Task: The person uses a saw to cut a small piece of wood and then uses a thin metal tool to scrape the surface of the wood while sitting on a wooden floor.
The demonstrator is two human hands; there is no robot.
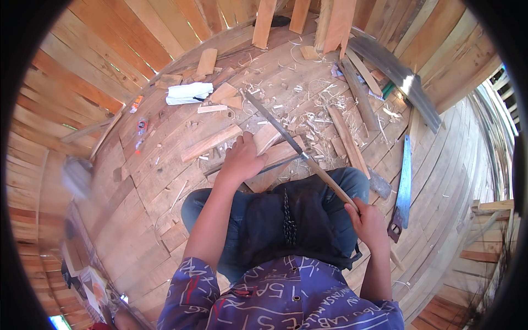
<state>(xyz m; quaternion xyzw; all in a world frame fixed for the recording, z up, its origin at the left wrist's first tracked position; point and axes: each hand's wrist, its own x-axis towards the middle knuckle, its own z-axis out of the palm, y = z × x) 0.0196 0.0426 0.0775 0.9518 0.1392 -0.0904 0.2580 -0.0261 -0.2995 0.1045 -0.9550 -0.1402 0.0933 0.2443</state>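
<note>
At centre, the long blade (273, 120) is dark grey, its handle (333, 185) light brown; the wood block (267, 137) pale tan. At right, the handsaw (405, 181) is blue. Lower centre, the purple shirt (269, 308) bears white lettering with red marks.

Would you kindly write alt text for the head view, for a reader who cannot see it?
The right hand grips a long-bladed tool by its wooden handle, while the left hand rests on a wood block. Wood shavings litter the plank floor ahead; a blue-bladed saw lies at right, a white bundle at upper left.
</note>
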